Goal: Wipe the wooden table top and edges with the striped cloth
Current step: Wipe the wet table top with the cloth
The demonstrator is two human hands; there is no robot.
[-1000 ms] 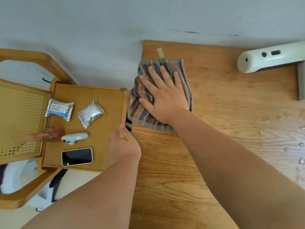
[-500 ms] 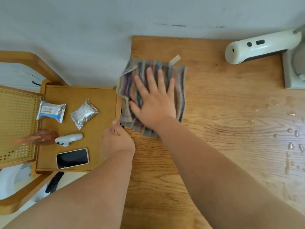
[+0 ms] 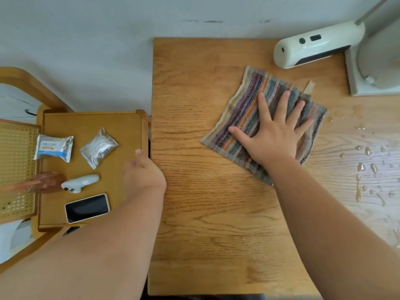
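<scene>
Head camera: the right hand (image 3: 273, 138) lies flat, fingers spread, on the striped cloth (image 3: 242, 113), far-right on the table (image 3: 205, 213). The left hand (image 3: 143, 172) sits at the table's left edge, fingers hidden, so its grip is anyone's guess. Best bet is even palm pressure, sweeping right into the water drops (image 3: 365, 161).

Many colours on one stripy cloth, with warm brown wood all around.

The square woven striped cloth (image 3: 244, 109) has thin lines of purple, blue, orange, grey and a bit of red. The flat wooden table top (image 3: 205, 213) is honey brown with darker wavy lines. The small wooden side tray (image 3: 121, 126) is a deeper yellow brown. The flat phone (image 3: 86, 208) is black with a pale rim. The crinkly foil packet (image 3: 98, 147) is silver. The smooth wrapped packet (image 3: 54, 148) is silver, white and blue. The long plastic lamp head (image 3: 313, 47) is cream with a dark strip.
</scene>
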